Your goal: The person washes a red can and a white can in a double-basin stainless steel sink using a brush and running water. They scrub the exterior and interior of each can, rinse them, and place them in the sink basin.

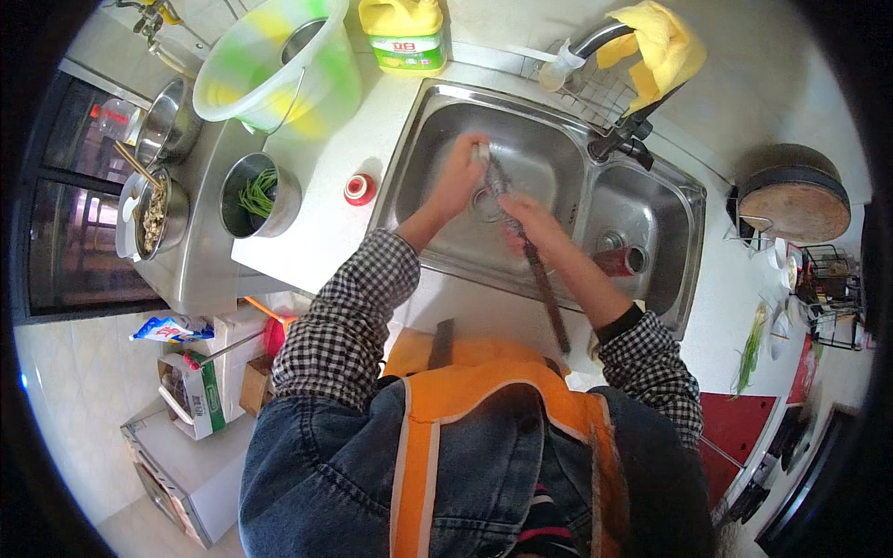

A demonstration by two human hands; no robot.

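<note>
Over the larger basin of a stainless steel double sink (418, 91), both hands are on a long brown brush-like tool (546, 300) with blurred, greyish bristles. My left hand (460, 174) is at its upper end, the fingers closed on a small whitish piece there. Lower down, my right hand (531, 222) grips the same tool around its middle. The brown handle slants down past the sink's front edge towards the orange apron (481, 376). In the smaller basin, a red cylindrical container (619, 261) lies on its side beside the drain.
A bucket (272, 63), a yellow detergent jug (404, 35) and a small red-and-white item (359, 189) stand left of the sink. A metal pot (286, 202) holds green vegetables. The faucet (621, 132), draped with a yellow cloth (652, 52), rises behind. Spring onions (751, 349) lie at right.
</note>
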